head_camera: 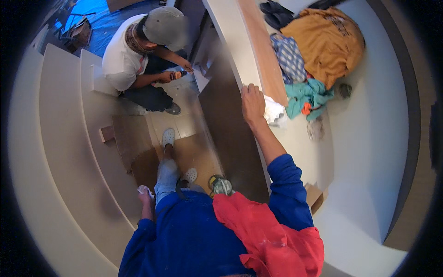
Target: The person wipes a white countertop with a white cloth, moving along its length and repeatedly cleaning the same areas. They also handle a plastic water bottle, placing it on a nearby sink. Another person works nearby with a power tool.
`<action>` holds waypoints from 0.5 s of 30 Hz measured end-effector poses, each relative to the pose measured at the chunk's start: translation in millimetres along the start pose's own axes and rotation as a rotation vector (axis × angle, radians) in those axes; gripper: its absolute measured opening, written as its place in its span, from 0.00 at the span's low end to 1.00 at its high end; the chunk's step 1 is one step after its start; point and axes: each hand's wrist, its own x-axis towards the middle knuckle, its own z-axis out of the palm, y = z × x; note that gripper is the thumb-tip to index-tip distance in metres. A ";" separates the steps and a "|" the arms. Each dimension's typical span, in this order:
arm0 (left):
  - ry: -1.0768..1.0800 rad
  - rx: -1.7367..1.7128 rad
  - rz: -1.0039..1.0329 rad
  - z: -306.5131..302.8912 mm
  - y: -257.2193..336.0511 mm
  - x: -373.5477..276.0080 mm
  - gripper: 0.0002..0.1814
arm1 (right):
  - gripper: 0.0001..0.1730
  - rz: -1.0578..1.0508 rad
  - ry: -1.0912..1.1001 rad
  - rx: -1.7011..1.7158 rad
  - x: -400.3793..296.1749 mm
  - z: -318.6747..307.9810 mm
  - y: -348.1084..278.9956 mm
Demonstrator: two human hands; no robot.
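Note:
My right hand reaches forward to the near part of a white ledge. Its fingers are together and bent over the ledge; the palm faces down, so anything under it is hidden. Beside it, a crumpled white paper or cloth lies at the end of a reddish wooden strip. Low at my left side, my left hand holds a small white crumpled wad, either paper or cloth. A red cloth hangs over my blue top.
A person crouches ahead, holding an orange-and-black tool. White stepped panels rise at left. A can stands by my feet, near cardboard. Clothes and dark footwear lie at right.

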 end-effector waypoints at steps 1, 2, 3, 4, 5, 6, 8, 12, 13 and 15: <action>-0.015 -0.001 0.016 0.5 2.5 -0.3 0.12 | 0.05 -0.021 0.022 0.011 28.1 6.8 -2.5; 0.017 0.029 -0.035 0.2 5.0 -1.1 0.12 | 0.05 -0.035 0.036 0.022 54.3 13.2 -4.5; -0.013 -0.004 0.034 0.4 8.2 -1.3 0.12 | 0.05 -0.046 0.052 0.033 79.4 18.9 -6.6; 0.003 -0.005 0.038 -1.4 11.9 -2.0 0.13 | 0.05 -0.080 0.076 0.051 102.3 24.1 -7.6; 0.051 0.027 -0.033 -3.7 16.3 -2.5 0.13 | 0.05 -0.075 0.069 0.054 126.4 30.3 -9.9; 0.053 0.023 0.012 -6.7 21.2 -2.6 0.14 | 0.05 -0.086 0.100 0.063 152.1 36.5 -11.5; 0.161 0.117 -0.115 -15.4 31.4 -3.6 0.16 | 0.07 -0.082 0.123 0.085 199.4 48.1 -14.2; 0.268 0.114 0.099 -29.1 42.8 -11.5 0.16 | 0.07 -0.058 0.133 0.097 288.8 69.4 -22.1; 0.326 0.162 0.042 -30.2 45.2 -13.0 0.16 | 0.07 -0.062 0.144 0.092 308.7 74.8 -23.3; 0.312 0.019 0.008 -32.0 50.4 -17.0 0.14 | 0.09 -0.081 0.172 0.090 344.7 85.8 -23.7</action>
